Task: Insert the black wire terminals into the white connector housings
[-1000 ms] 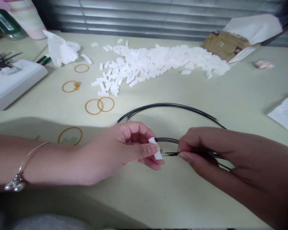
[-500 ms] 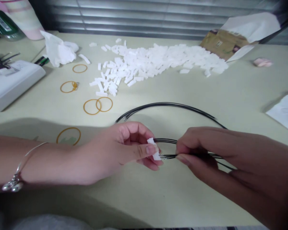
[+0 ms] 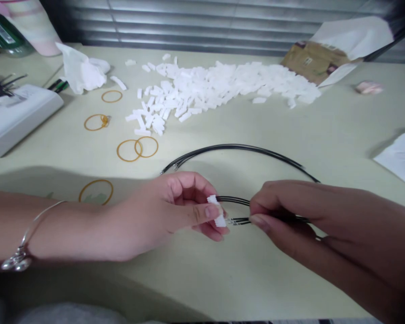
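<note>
My left hand (image 3: 185, 209) pinches a white plastic connector housing (image 3: 220, 220) between thumb and fingers. Several black wires (image 3: 234, 199) run out of the housing's upper part toward my right hand (image 3: 290, 216). That hand is closed on black wires, and its thumb and forefinger hold a few with bare metal terminals (image 3: 230, 221) pointing at the housing's lower part. Whether these tips touch the housing or stop just short, I cannot tell. Behind both hands, more black wires (image 3: 236, 146) arc across the table, their metal-tipped ends near my left hand.
A wide pile of white connector housings (image 3: 216, 87) lies at the back, beside an opened brown and white packet (image 3: 317, 58). Tan rubber bands (image 3: 130, 150) are scattered at left. A crumpled tissue (image 3: 83, 69), a white box (image 3: 20, 117) and a green bottle (image 3: 5, 33) stand farther left.
My right hand has shifted very slightly right, away from the housing, and the terminals show a little more spread at its lower edge. My left hand stays nearly still.
</note>
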`<state>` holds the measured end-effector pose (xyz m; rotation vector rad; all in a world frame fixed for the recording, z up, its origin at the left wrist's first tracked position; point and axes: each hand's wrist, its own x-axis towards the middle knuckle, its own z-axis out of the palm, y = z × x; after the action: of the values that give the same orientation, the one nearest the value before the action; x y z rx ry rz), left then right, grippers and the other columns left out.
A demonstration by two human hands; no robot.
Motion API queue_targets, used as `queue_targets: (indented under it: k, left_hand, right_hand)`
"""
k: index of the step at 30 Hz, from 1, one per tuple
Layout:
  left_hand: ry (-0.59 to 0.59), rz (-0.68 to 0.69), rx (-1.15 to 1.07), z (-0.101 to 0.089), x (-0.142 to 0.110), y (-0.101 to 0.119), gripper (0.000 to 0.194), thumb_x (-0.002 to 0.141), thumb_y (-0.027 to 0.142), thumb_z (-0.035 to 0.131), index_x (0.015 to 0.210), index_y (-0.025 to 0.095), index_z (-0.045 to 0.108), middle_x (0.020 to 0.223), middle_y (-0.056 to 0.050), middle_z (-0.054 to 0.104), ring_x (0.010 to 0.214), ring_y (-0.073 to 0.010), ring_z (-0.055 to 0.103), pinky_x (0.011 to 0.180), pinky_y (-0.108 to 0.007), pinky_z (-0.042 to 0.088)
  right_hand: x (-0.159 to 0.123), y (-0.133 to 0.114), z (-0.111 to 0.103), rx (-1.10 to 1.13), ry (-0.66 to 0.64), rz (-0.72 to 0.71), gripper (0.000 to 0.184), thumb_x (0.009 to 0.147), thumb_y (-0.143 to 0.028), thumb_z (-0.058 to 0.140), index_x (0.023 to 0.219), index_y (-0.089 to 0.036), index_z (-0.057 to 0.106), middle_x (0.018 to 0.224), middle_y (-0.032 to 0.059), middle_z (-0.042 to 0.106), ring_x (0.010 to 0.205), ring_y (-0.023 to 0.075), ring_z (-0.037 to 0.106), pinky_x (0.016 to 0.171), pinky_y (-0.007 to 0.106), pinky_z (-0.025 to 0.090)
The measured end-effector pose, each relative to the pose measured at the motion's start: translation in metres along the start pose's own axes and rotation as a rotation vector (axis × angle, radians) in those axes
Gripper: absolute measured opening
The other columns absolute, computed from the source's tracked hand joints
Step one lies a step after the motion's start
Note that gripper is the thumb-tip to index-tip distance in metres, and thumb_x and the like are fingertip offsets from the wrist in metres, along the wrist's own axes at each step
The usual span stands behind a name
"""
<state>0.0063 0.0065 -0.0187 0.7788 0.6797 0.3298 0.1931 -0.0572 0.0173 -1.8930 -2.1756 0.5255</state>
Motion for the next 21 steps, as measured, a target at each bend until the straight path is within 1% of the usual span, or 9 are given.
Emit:
queue_targets:
  k: [2,4,8,12,14,16,19,21]
  left_hand:
    - [0.000,0.000,-0.009,0.0003,-0.0009,-0.0003,0.007,0.078,0.017,0.062,0.078,0.015,0.055,0.070,0.000,0.066,0.066,-0.0089,0.064,0.070,-0.022,0.049]
    - [-0.001,0.002,-0.015,0.0007,-0.0018,-0.0007,0.007,0.078,0.016,0.062,0.077,0.015,0.055,0.070,0.000,0.066,0.066,-0.0091,0.064,0.070,-0.022,0.049]
    - [-0.002,0.006,-0.012,0.0010,-0.0015,-0.0008,0.007,0.078,0.016,0.061,0.077,0.015,0.055,0.070,0.000,0.066,0.066,-0.0094,0.063,0.070,-0.023,0.049]
    - [0.001,0.004,-0.002,0.0013,0.0000,0.0002,0.007,0.078,0.016,0.061,0.077,0.014,0.055,0.071,0.000,0.066,0.066,-0.0091,0.063,0.069,-0.022,0.049]
    - [0.009,0.003,0.015,0.0017,0.0003,0.0007,0.007,0.079,0.016,0.061,0.077,0.014,0.054,0.070,0.000,0.066,0.066,-0.0089,0.063,0.069,-0.022,0.049]
    - [0.018,0.004,0.030,0.0021,0.0002,0.0011,0.008,0.079,0.016,0.061,0.077,0.014,0.054,0.070,0.000,0.065,0.066,-0.0088,0.063,0.068,-0.022,0.049]
    - [0.024,0.002,0.036,0.0028,-0.0001,0.0016,0.008,0.079,0.015,0.060,0.075,0.014,0.053,0.069,0.000,0.065,0.065,-0.0081,0.062,0.067,-0.021,0.049]
    - [0.029,-0.003,0.041,0.0033,-0.0004,0.0018,0.009,0.079,0.015,0.061,0.075,0.014,0.053,0.069,0.001,0.065,0.065,-0.0086,0.063,0.068,-0.021,0.049]
  right_hand:
    - [0.0009,0.0059,0.0010,0.003,-0.011,-0.050,0.038,0.084,-0.054,0.034,0.064,-0.027,0.052,0.046,-0.0039,0.047,0.036,0.0106,0.040,0.030,0.023,0.030]
    - [0.0021,0.0099,0.0015,0.001,-0.016,-0.084,0.035,0.083,-0.052,0.036,0.065,-0.028,0.052,0.047,-0.0044,0.048,0.035,0.0104,0.041,0.029,0.022,0.031]
    - [0.0031,0.0102,0.0018,0.000,-0.042,-0.080,0.031,0.085,-0.045,0.036,0.066,-0.027,0.052,0.049,-0.0041,0.050,0.037,0.0100,0.043,0.030,0.021,0.032]
    - [0.0019,0.0088,0.0016,0.014,-0.019,-0.094,0.031,0.084,-0.049,0.038,0.066,-0.027,0.053,0.051,-0.0037,0.051,0.038,0.0103,0.044,0.030,0.021,0.034]
    - [0.0027,0.0093,0.0024,0.006,-0.016,-0.095,0.031,0.084,-0.047,0.037,0.067,-0.027,0.053,0.051,-0.0041,0.051,0.038,0.0100,0.045,0.029,0.019,0.034]
    - [0.0042,0.0102,0.0042,0.001,0.016,-0.124,0.030,0.085,-0.045,0.037,0.067,-0.027,0.052,0.050,-0.0047,0.051,0.037,0.0091,0.044,0.028,0.018,0.034]
    - [0.0057,0.0117,0.0077,0.036,0.105,-0.230,0.030,0.086,-0.045,0.039,0.066,-0.026,0.052,0.048,-0.0053,0.049,0.033,0.0074,0.041,0.026,0.016,0.030]
    - [0.0057,0.0123,0.0093,0.065,0.108,-0.274,0.027,0.085,-0.042,0.040,0.067,-0.026,0.051,0.047,-0.0056,0.048,0.032,0.0070,0.039,0.025,0.016,0.028]
